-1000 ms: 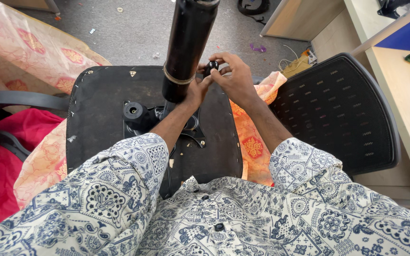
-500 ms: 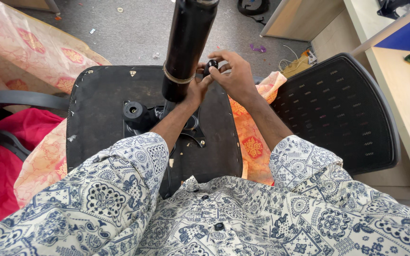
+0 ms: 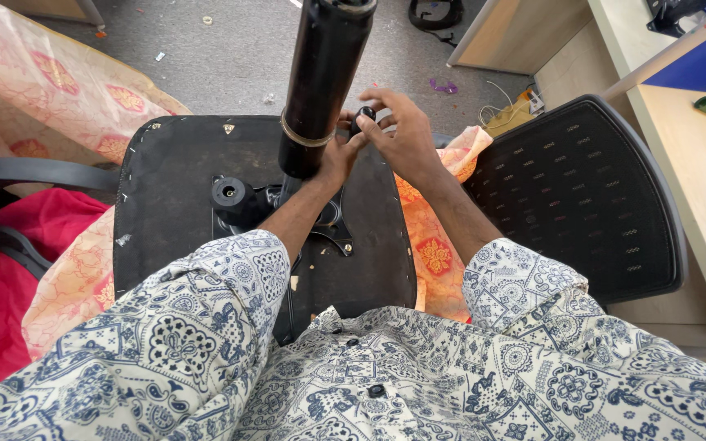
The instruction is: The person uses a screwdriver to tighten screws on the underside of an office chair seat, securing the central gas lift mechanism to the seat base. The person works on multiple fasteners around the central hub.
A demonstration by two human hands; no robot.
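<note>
Chair seat (image 3: pixel 173 212) lying upside down in front of you, black underside up, with the fat black gas cylinder (image 3: pixel 324 82) poking straight up out of the metal mechanism plate (image 3: pixel 328 216) in the middle; both your hands are up at the far edge of the seat, just right of that cylinder; your right hand (image 3: pixel 402 139) has its fingers pinched narrow around a small black knob (image 3: pixel 365 114), thumb and fingertips closed on it; your left hand (image 3: pixel 338 155) sits right against it, touching the right one and pressed next to the cylinder, but its fingers are mostly tucked behind, so can't tell from here whether they grip the knob too or just brace; a round black adjuster knob (image 3: pixel 232 196) sticks out on the left of the plate, untouched; the black mesh backrest (image 3: pixel 582 196) lies flat just right of the seat, with orange patterned cloth (image 3: pixel 431 237) between the two; more of that cloth plus a red bag (image 3: pixel 2 269) on your left; wooden desk (image 3: pixel 696 163) along the right edge; grey carpet (image 3: pixel 230 57) beyond the seat with bits of litter on it.
</note>
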